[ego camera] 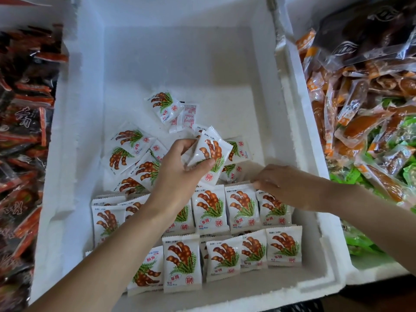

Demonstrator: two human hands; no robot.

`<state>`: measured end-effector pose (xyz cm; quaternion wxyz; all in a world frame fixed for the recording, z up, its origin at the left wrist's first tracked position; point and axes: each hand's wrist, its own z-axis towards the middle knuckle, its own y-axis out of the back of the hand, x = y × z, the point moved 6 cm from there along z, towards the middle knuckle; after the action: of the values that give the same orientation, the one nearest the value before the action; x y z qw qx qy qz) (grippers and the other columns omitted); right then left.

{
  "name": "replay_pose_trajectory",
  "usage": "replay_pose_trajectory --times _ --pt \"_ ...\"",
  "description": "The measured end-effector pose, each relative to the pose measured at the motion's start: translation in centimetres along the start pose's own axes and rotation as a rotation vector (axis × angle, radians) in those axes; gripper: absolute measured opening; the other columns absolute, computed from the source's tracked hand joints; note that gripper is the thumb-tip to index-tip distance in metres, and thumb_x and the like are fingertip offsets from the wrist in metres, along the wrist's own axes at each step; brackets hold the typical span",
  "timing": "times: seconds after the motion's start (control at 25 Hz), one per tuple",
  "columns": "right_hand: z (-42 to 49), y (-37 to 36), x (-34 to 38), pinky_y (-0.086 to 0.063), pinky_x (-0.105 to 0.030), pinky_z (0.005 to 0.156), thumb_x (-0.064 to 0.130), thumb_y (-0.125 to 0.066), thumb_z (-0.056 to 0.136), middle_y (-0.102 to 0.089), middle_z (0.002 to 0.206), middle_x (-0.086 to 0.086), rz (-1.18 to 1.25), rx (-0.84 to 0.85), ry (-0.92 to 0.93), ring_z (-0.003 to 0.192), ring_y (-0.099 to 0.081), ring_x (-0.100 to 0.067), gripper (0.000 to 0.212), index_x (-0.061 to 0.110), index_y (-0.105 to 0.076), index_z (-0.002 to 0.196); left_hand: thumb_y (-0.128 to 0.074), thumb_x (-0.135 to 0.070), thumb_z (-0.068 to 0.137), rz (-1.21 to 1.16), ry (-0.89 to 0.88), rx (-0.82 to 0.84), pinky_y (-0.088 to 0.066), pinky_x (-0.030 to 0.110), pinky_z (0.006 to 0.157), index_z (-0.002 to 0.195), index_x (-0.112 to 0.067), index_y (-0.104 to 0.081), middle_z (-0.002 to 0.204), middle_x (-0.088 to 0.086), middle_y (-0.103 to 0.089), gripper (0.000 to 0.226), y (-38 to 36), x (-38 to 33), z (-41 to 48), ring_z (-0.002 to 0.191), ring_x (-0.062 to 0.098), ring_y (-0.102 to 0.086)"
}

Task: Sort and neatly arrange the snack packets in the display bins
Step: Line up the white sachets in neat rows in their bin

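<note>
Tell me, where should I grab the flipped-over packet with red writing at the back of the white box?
The flipped packet lies flat, and a face-up packet overlaps its left side. Pinch its free right edge, coming from above on the right.

Item one: dark floor [371, 297], a narrow band at my lower right, its surface too dim to make out.
Item two: grey strip [273, 12], top middle, slanting away from me; material unclear.
Item three: light, soft and even, cool white, with only faint shadows where I look.
</note>
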<state>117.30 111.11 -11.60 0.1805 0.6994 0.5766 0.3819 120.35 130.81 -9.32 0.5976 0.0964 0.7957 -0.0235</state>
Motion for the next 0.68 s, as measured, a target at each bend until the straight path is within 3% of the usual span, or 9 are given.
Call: replay_pose_trajectory --times 0.12,0.24,0.4,0.52,0.68 --pt "-1.2 1.0 -0.4 -0.048 -0.026 0.083 0.036 -0.052 0.093 -0.055 0.101 0.007 -0.089 -0.133 0.049 0.092 -0.057 -0.011 0.018 0.023 -0.06 0.103 -0.068 -0.013 0.086 0.026 -0.002 0.013 -0.044 0.001 0.061 0.113 -0.026 -0.054 0.093 -0.024 -0.062 0.033 -0.1 0.3 0.0 0.077 -0.015 -0.061" --pt "-1.6 1.5 -0.8 -0.05 -0.028 0.078 0.028 -0.056 0.092 -0.063 0.094 0.006 -0.102 -0.231 0.052 0.086 -0.062 -0.013 0.006 0.025 -0.061 0.09 -0.068 -0.014 0.086 0.044 0.002 0.022 -0.046 0.002 0.065 0.114 -0.025 -0.054 0.094 -0.024 -0.062 0.034 -0.1 0.4 -0.1 0.079 -0.015 -0.061" --pt "-0.8 2.2 -0.9 -0.053 -0.036 0.079 0.024 -0.053 0.094 -0.066 0.096 -0.001 -0.073 -0.327 0.058 0.087 -0.064 -0.02 0.009 0.022 -0.061 0.096 -0.069 -0.016 0.086 0.066 0.007 0.031 -0.049 0.006 0.07 0.116 -0.025 -0.054 0.095 -0.023 -0.063 0.035 -0.5 0.6 -0.2 0.082 -0.011 -0.063" --pt "-0.8 1.5 -0.8 -0.053 -0.033 0.081 0.023 -0.05 0.095 -0.065 0.105 0.002 -0.065 -0.315 0.069 0.093 -0.064 -0.018 0.014 0.021 -0.06 0.105 -0.069 -0.016 0.085 0.056 0.018 0.031 -0.051 0.009 0.071 0.117 -0.023 -0.055 0.102 -0.017 -0.067 0.036 -0.4 0.7 -0.4 0.086 -0.005 -0.065" --pt "-0.5 3.2 0.9 -0.046 -0.023 0.091 0.017 -0.052 0.094 -0.058 0.121 0.003 0.038 -0.507 0.165 0.105 -0.06 -0.013 0.025 0.016 -0.055 0.119 -0.07 -0.015 0.083 0.011 0.021 -0.02 -0.048 0.006 0.06 0.108 -0.025 -0.057 0.099 -0.016 -0.066 0.029 0.5 0.3 -0.6 0.078 -0.008 -0.065"
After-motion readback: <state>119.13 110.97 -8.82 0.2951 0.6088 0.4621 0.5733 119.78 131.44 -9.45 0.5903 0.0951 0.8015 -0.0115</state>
